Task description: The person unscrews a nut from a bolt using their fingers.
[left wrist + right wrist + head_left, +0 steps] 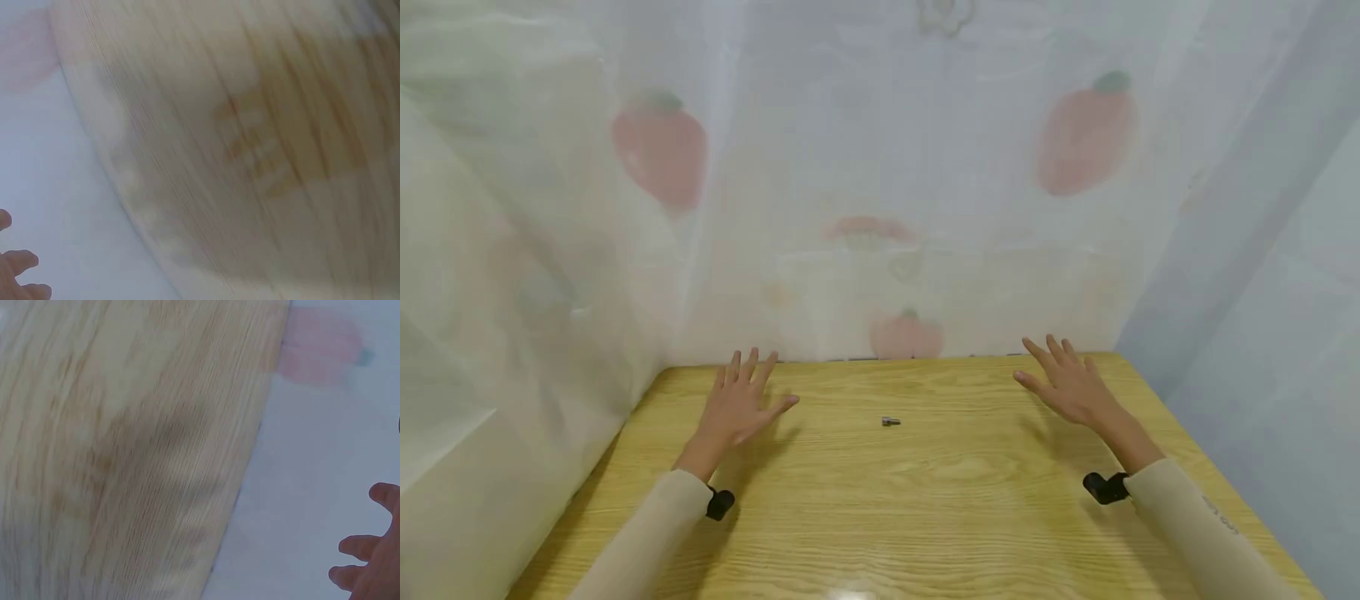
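A small metal bolt lies on its side on the wooden table, its thicker head to the left. My left hand hovers over the table's left part, fingers spread and holding nothing. On the other side my right hand is likewise held above the surface with its fingers apart. The bolt sits between the two hands, touched by neither. In the left wrist view only some left fingertips show at the lower left corner. Right fingers appear at the right edge of the right wrist view.
Behind the table hangs a pale curtain printed with strawberries, and more sheeting encloses the left and right sides. Each wrist wears a black camera, one at the left wrist and one at the right wrist.
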The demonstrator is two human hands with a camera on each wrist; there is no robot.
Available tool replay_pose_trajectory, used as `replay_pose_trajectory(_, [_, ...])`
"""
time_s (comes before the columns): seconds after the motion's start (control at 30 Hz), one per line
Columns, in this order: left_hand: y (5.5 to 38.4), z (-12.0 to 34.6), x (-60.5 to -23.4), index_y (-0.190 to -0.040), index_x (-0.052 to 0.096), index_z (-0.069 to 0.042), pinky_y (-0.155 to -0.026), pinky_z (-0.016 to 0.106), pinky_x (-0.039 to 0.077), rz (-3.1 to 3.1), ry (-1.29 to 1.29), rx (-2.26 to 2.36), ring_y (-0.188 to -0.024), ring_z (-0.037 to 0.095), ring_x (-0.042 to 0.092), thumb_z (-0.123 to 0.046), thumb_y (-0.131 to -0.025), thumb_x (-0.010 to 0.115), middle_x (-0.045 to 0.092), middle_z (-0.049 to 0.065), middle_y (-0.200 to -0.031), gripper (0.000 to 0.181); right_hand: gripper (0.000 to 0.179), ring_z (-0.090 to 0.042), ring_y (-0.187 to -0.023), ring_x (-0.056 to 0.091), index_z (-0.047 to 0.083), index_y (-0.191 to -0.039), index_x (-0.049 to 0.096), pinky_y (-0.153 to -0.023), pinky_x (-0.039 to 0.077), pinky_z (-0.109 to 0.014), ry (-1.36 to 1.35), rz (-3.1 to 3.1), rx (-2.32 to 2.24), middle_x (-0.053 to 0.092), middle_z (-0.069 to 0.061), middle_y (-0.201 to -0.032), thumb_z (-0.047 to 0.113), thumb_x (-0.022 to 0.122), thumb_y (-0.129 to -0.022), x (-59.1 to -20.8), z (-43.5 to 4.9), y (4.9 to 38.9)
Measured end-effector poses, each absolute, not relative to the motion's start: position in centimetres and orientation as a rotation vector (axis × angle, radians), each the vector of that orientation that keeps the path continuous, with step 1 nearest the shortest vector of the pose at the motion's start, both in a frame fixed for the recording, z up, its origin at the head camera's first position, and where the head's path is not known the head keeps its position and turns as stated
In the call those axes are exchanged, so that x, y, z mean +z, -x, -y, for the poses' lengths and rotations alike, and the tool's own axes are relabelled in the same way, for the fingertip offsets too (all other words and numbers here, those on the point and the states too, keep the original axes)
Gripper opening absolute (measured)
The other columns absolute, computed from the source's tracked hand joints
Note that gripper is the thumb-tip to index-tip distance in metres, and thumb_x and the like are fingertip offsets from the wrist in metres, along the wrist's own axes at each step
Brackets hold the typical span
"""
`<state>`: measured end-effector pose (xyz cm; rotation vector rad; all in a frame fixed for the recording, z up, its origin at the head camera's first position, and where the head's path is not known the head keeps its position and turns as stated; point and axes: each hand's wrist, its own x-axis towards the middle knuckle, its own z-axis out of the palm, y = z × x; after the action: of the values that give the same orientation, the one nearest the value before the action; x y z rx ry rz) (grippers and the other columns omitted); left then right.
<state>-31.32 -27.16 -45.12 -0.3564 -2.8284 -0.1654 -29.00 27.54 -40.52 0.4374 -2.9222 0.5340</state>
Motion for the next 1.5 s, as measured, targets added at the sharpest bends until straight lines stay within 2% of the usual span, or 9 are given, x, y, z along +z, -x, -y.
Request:
replay_pose_trajectory(0.23, [30.0, 24.1, -44.7, -0.155, 0.02, -0.021, -0.117, 0.065, 0.012, 2.825, 0.422, -0.204, -0.147, 0.045, 0.007, -0.077, -0.085, 0.042, 0.015, 0.018, -0.16, 0.092, 0.071, -0.051, -0.144, 0.007, 0.018, -0.155, 0.022, -0.108, 0.007, -0.076, -0.488, 2.913, 0.522, 0.013, -0.027, -0.158, 0.057, 0.039, -0.098, -40.4, -25.6, 28.7])
replay_pose_trajectory(0.33, [29.7, 22.6, -44.7, -0.155, 0.023, -0.021, -0.117, 0.063, 0.016, 2.824, 0.47, -0.231, -0.148, 0.043, 0.008, -0.074, -0.086, 0.045, 0.018, 0.017, -0.16, 0.09, 0.069, -0.051, -0.144, 0.013, 0.015, -0.153, 0.027, -0.109, 0.012, -0.075, -0.521, 2.898, 0.554, 0.015, -0.027, -0.158, 0.055, 0.039, -0.099, -40.9, -24.6, 28.6])
replay_pose_trajectory(0.53, [29.6, 19.7, -45.3, -0.152, 0.03, -0.02, -0.112, 0.063, 0.03, 2.819, 0.577, -0.306, -0.146, 0.042, 0.02, -0.062, -0.086, 0.058, 0.023, 0.014, -0.159, 0.083, 0.069, -0.049, -0.141, 0.025, 0.01, -0.151, 0.03, -0.106, 0.028, -0.07, -0.602, 2.885, 0.657, 0.018, -0.024, -0.158, 0.054, 0.04, -0.099, -41.7, -22.6, 28.5])
replay_pose_trajectory(0.63, [29.8, 18.1, -45.5, -0.149, 0.036, -0.016, -0.109, 0.059, 0.037, 2.862, 0.615, -0.399, -0.142, 0.04, 0.03, -0.054, -0.087, 0.064, 0.029, 0.014, -0.156, 0.079, 0.066, -0.048, -0.139, 0.03, 0.01, -0.15, 0.032, -0.105, 0.032, -0.068, -0.62, 2.888, 0.725, 0.02, -0.023, -0.158, 0.051, 0.043, -0.099, -42.0, -21.5, 28.4])
replay_pose_trajectory(0.83, [30.7, 14.9, -45.8, -0.131, 0.057, -0.005, -0.103, 0.048, 0.047, 2.93, 0.692, -0.536, -0.127, 0.032, 0.052, -0.038, -0.087, 0.071, 0.053, 0.013, -0.137, 0.057, 0.06, -0.046, -0.137, 0.034, 0.008, -0.147, 0.038, -0.103, 0.037, -0.065, -0.665, 2.897, 0.74, 0.027, -0.023, -0.154, 0.042, 0.05, -0.099, -42.9, -19.5, 28.6])
replay_pose_trajectory(1.0, [31.9, 12.8, -46.2, -0.125, 0.062, -0.003, -0.097, 0.048, 0.051, 2.937, 0.762, -0.621, -0.114, 0.03, 0.06, -0.03, -0.087, 0.072, 0.061, 0.013, -0.128, 0.048, 0.057, -0.041, -0.134, 0.041, 0.009, -0.144, 0.043, -0.104, 0.04, -0.06, -0.703, 2.898, 0.76, 0.037, -0.019, -0.15, 0.044, 0.05, -0.099, -43.8, -18.2, 28.9])
replay_pose_trajectory(1.23, [32.6, 10.5, -46.7, -0.118, 0.068, -0.005, -0.087, 0.036, 0.056, 2.924, 0.879, -0.639, -0.101, 0.021, 0.066, -0.025, -0.086, 0.073, 0.069, 0.008, -0.116, 0.038, 0.051, -0.033, -0.124, 0.052, 0.01, -0.138, 0.05, -0.099, 0.047, -0.053, -0.718, 2.884, 0.786, 0.048, -0.014, -0.142, 0.04, 0.054, -0.097, -44.7, -16.9, 29.1])
replay_pose_trajectory(1.37, [32.7, 9.8, -46.6, -0.107, 0.074, -0.01, -0.075, 0.026, 0.054, 2.948, 0.891, -0.612, -0.086, 0.011, 0.065, -0.02, -0.085, 0.075, 0.072, 0.001, -0.098, 0.024, 0.047, -0.033, -0.123, 0.053, 0.01, -0.136, 0.052, -0.099, 0.047, -0.053, -0.735, 2.867, 0.83, 0.049, -0.014, -0.139, 0.036, 0.057, -0.097, -44.7, -16.3, 29.0])
replay_pose_trajectory(1.5, [33.0, 9.3, -46.7, -0.095, 0.077, -0.014, -0.069, 0.022, 0.051, 2.961, 0.892, -0.551, -0.08, 0.007, 0.062, -0.015, -0.086, 0.073, 0.072, -0.004, -0.088, 0.01, 0.045, -0.032, -0.122, 0.054, 0.011, -0.134, 0.054, -0.098, 0.048, -0.052, -0.73, 2.867, 0.832, 0.05, -0.013, -0.138, 0.035, 0.057, -0.097, -44.6, -16.0, 28.8])
